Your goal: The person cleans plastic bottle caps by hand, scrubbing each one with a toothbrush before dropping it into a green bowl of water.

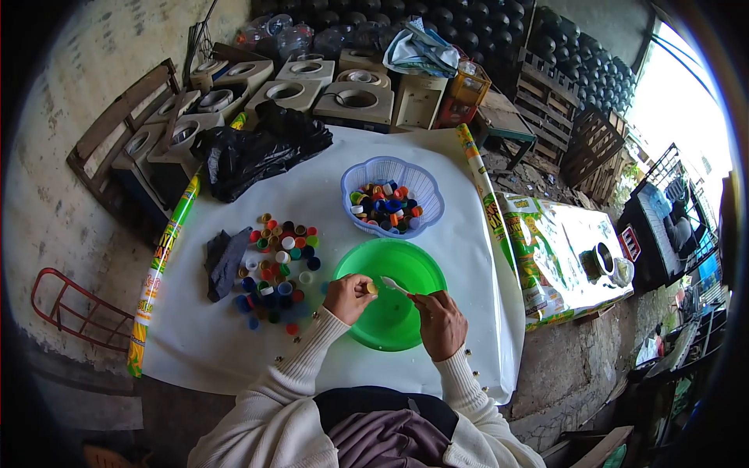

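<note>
Over the green basin point(390, 331), my left hand point(348, 299) pinches a yellowish bottle cap point(371, 288). My right hand point(441, 321) grips a toothbrush point(396, 286), its whitish head pointing toward the cap with a small gap between them. Both hands are at the near half of the basin. Behind it, a blue-violet plastic basket point(431, 187) holds many coloured bottle caps point(388, 207). Left of the basin, loose bottle caps point(282, 257) in several colours are spread on the white sheet. A dark grey cloth point(226, 265) lies beside them.
A white sheet point(195, 327) covers the table, its printed edges rolled at both sides. A black plastic bag point(265, 144) lies at the far left. Old monitor-like casings point(356, 100) stand behind the table. At the right is another covered table point(566, 257) with a metal pot point(602, 259).
</note>
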Demonstrator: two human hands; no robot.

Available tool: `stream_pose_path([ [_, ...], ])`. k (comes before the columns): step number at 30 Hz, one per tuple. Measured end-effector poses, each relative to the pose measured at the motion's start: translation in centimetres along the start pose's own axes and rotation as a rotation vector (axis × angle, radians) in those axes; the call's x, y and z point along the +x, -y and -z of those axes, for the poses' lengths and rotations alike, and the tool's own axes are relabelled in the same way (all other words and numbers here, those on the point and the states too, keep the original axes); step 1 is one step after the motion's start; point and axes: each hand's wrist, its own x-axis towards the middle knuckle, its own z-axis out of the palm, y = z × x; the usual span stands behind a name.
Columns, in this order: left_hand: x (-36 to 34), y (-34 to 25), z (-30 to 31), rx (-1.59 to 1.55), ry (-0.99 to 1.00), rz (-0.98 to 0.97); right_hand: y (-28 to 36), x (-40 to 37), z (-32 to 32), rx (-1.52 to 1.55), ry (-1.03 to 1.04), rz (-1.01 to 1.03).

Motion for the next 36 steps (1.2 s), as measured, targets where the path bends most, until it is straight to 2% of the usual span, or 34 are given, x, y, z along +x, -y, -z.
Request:
stream_pose_path([
  [1, 0.1, 0.0, 0.1, 0.000, 0.006, 0.011, 0.8, -0.2, 0.4, 0.038, -0.023, 0.008],
  [4, -0.1, 0.3, 0.0, 0.021, 0.005, 0.027, 1.2, -0.4, 0.0, 0.049, 0.128, 0.021],
  [5, -0.2, 0.4, -0.1, 0.028, -0.002, 0.028, 0.3, -0.1, -0.6, -0.038, 0.084, 0.052],
  [9, -0.3, 0.7, 0.1, -0.001, -0.011, 0.001, -0.3, 0.7, -1.5, -0.048, 0.015, 0.049],
  [12, -0.2, 0.5, 0.1, 0.031, -0.024, -0.010, -1.6, 0.4, -3.1, -0.174, 0.277, 0.059],
  [17, -0.3, 0.9, 0.2, 0.063, -0.035, -0.022, 0.8, 0.8, -0.2, 0.022, -0.011, 0.077],
  [21, -0.3, 0.7, 0.0, 0.051, -0.022, -0.022, 1.3, 0.0, 0.0, 0.054, 0.103, 0.081],
  [24, 0.0, 0.7, -0.1, 0.030, -0.006, -0.006, 0.7, 0.6, 0.3, -0.015, -0.001, 0.047],
  [25, 0.0, 0.4, 0.0, 0.033, -0.009, -0.012, 1.2, 0.7, 0.8, 0.067, -0.001, 0.007],
  [28, -0.1, 0.5, 0.1, 0.048, -0.025, -0.009, 1.2, 0.0, 0.2, 0.038, 0.070, 0.080],
  [31, -0.3, 0.0, 0.3, 0.025, -0.029, -0.016, -0.7, 0.6, -1.1, -0.057, 0.109, 0.041],
  [34, -0.3, 0.2, 0.3, 0.014, -0.035, -0.005, -0.9, 0.7, -2.4, -0.125, 0.075, 0.094],
  [36, -0.2, 0.4, 0.2, 0.026, -0.040, -0.010, -1.3, 0.3, -2.8, -0.126, 0.139, 0.108],
])
